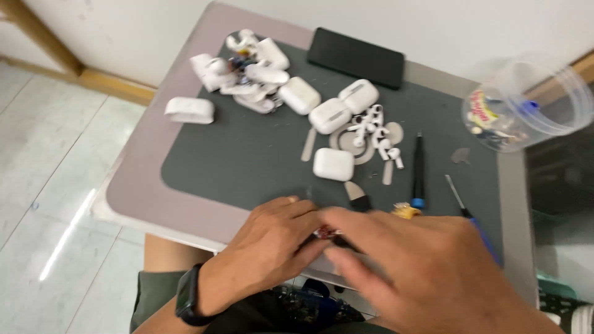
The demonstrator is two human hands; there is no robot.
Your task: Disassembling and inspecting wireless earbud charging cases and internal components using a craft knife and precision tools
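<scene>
Both hands met at the near edge of the tabletop, over the front margin of the dark mat. The left hand, with a dark watch on its wrist, had its fingers curled round a small part with a red and white gleam, which showed only in the gap between the hands. The right hand lay over it from the other side, blurred; whether its fingers gripped the part or merely steadied it could not be told.

By the look of it, the step in hand was close work on that small part, held low and near the body. A next move would seem to call for a firm pinch from the left and a fine touch from the right, since the part was tiny and mostly covered.

Tools lay just beyond the hands: a black driver with a blue collar, a thin blue-handled tool, a flat spatula. Farther back sat white earbud cases, loose earbuds, a black phone and a clear tub at the right.
</scene>
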